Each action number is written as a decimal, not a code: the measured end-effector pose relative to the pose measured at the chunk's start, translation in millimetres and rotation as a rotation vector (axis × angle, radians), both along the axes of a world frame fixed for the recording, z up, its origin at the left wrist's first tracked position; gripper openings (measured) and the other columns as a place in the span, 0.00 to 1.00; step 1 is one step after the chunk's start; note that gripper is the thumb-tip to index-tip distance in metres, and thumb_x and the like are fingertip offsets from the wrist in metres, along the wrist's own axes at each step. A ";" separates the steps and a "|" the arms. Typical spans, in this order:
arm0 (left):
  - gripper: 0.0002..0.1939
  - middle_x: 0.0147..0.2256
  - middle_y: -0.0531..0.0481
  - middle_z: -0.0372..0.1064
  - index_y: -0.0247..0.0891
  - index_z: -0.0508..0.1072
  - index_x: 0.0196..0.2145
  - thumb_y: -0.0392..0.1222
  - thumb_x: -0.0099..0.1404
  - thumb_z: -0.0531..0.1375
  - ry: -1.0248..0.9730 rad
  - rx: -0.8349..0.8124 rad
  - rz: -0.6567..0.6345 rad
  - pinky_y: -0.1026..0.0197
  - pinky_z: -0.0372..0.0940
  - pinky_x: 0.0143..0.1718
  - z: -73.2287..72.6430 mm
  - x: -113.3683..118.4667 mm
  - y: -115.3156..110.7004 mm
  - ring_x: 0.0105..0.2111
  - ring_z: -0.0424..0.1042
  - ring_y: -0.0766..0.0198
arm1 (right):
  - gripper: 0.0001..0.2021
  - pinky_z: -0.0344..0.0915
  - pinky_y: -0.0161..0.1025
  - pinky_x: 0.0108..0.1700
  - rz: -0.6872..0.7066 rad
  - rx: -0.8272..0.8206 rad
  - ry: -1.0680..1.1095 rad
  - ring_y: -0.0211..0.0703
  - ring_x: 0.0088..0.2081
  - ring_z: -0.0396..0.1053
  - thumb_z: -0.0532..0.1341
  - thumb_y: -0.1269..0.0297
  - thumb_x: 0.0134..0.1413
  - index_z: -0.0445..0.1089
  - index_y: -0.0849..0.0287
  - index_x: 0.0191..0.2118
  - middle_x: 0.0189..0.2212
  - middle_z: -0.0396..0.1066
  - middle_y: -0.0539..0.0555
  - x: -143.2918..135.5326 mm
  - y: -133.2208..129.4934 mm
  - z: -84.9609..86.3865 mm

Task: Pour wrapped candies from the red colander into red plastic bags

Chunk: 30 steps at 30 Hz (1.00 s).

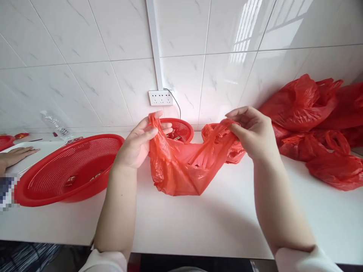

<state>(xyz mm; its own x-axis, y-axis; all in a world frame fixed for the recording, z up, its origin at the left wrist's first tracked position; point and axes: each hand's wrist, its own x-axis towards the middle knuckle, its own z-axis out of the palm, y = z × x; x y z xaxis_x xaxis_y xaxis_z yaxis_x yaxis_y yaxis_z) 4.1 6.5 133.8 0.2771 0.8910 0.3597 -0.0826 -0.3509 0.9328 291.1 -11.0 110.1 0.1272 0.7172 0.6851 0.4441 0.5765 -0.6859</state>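
A thin red plastic bag [184, 170] hangs between my two hands above the white table, its handles spread apart. My left hand [138, 141] pinches one handle between thumb and fingers, with some fingers stretched out behind it. The other handle is held by my right hand [249, 130], thumb against the fingers. Behind the bag sits a small red basket [185, 126] with small packets in it, partly hidden. Another red bag [236, 153] lies behind the right side of the held one.
A large red perforated basket [70, 170] with a few packets stands left. Several filled red bags [306, 109] are piled right. Another person's hand [21, 155] rests on a white tray [48, 147] at far left, near a clear bottle [56, 126]. A socket strip [160, 98] is on the tiled wall.
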 end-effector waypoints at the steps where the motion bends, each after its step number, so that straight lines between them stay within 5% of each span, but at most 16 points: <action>1: 0.30 0.37 0.49 0.74 0.46 0.65 0.59 0.48 0.59 0.62 0.009 0.010 -0.021 0.52 0.68 0.45 2.2 6.8 -0.3 0.37 0.74 0.58 | 0.06 0.69 0.39 0.32 0.049 0.060 0.105 0.42 0.33 0.73 0.58 0.65 0.56 0.68 0.55 0.41 0.34 0.73 0.52 -8.8 -1.6 6.7; 4: 0.30 0.29 0.53 0.69 0.44 0.64 0.59 0.49 0.59 0.63 0.171 0.012 -0.116 0.58 0.69 0.35 -1.1 29.8 -4.7 0.24 0.69 0.67 | 0.04 0.72 0.42 0.38 0.205 0.101 0.225 0.42 0.36 0.74 0.59 0.63 0.58 0.68 0.54 0.39 0.35 0.73 0.52 -38.9 -6.7 12.6; 10: 0.15 0.32 0.49 0.71 0.40 0.73 0.43 0.52 0.66 0.57 0.428 0.080 -0.167 0.62 0.68 0.32 -35.7 57.3 -2.5 0.29 0.71 0.64 | 0.08 0.70 0.47 0.50 0.556 0.077 -0.144 0.48 0.50 0.70 0.57 0.68 0.59 0.71 0.53 0.42 0.48 0.71 0.53 -67.1 -9.9 1.7; 14: 0.22 0.19 0.55 0.65 0.38 0.69 0.43 0.59 0.68 0.50 0.349 -0.185 -0.257 0.63 0.65 0.18 -45.1 52.9 8.6 0.15 0.66 0.67 | 0.14 0.67 0.49 0.54 0.464 0.089 -0.259 0.48 0.55 0.66 0.52 0.71 0.61 0.71 0.51 0.47 0.52 0.69 0.53 -56.6 6.2 -7.2; 20: 0.20 0.19 0.52 0.69 0.36 0.70 0.37 0.58 0.65 0.55 0.218 -0.380 -0.294 0.63 0.67 0.17 -44.0 48.0 23.1 0.16 0.71 0.62 | 0.11 0.70 0.40 0.40 0.386 -0.021 -0.308 0.41 0.36 0.72 0.55 0.70 0.60 0.70 0.55 0.46 0.34 0.74 0.51 -52.2 25.0 -23.0; 27: 0.19 0.18 0.50 0.70 0.35 0.72 0.45 0.53 0.66 0.56 0.214 -0.416 -0.292 0.70 0.49 0.11 -49.1 32.1 46.4 0.11 0.60 0.72 | 0.08 0.68 0.40 0.38 0.271 0.035 -0.315 0.42 0.38 0.71 0.53 0.71 0.62 0.68 0.57 0.42 0.38 0.72 0.54 -51.8 24.8 -24.7; 30: 0.18 0.23 0.50 0.71 0.36 0.72 0.47 0.50 0.65 0.58 0.173 -0.369 -0.294 0.69 0.50 0.15 -45.3 24.9 51.5 0.16 0.64 0.72 | 0.08 0.69 0.39 0.39 0.412 0.044 -0.346 0.41 0.39 0.70 0.54 0.70 0.61 0.68 0.56 0.42 0.39 0.72 0.53 -50.5 13.9 -19.7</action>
<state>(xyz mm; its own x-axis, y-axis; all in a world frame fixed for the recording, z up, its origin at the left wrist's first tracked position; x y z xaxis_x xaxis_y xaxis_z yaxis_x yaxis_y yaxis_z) 28.9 57.9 88.5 0.5637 0.8251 -0.0381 0.0387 0.0197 0.9991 240.6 2.9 90.4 -0.3967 0.6297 0.6680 0.3709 0.7756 -0.5108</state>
